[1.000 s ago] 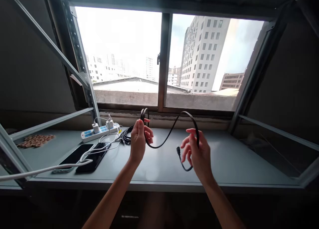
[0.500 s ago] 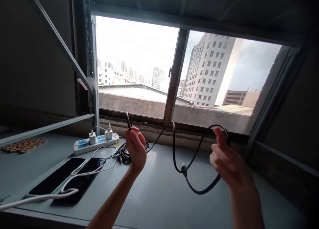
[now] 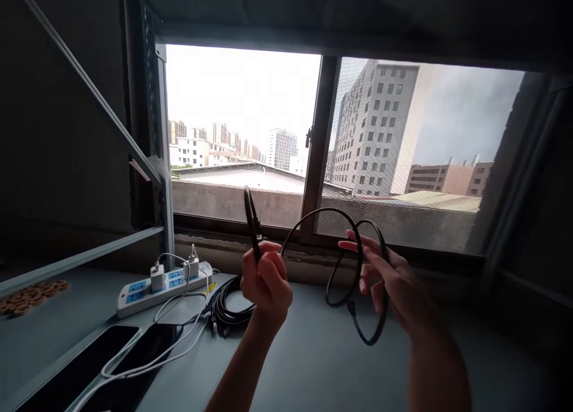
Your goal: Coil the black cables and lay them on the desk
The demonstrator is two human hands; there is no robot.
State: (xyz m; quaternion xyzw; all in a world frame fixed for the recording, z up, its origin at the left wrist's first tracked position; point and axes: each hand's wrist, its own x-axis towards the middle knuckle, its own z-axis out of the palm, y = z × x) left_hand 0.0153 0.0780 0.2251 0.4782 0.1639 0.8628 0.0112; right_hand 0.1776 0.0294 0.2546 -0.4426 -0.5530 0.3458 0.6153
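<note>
The left hand (image 3: 267, 283) is closed around the black cable (image 3: 252, 221), whose narrow loop stands up above the fist; from there the cable arcs across the gap between the 2 hands and forms wide loops at the right hand (image 3: 391, 274); the right hand has its fingers partly spread and extended toward the left hand, with the cable passing across them; whether they pinch it, I cannot tell. A dark connector (image 3: 351, 308) shows on the cable, just below and to the left of the right fingers; the held cable is raised above the grey tabletop (image 3: 322, 364).

Just left of the left hand, a coiled black cable bundle (image 3: 226, 307) lies on the tabletop, partly hidden behind the hand and wrist; farther left is a white power strip (image 3: 134, 304) with blue socket faces, and 2 white chargers (image 3: 157, 278) are plugged into it; white cords (image 3: 197, 334) run from that area toward the near left, over 2 dark phones (image 3: 85, 370) lying side by side; the phones are cut off at the bottom edge. Well left of both hands is a cluster of brown rings (image 3: 33, 297); beyond the hands is a 2-pane window (image 3: 237, 119).
</note>
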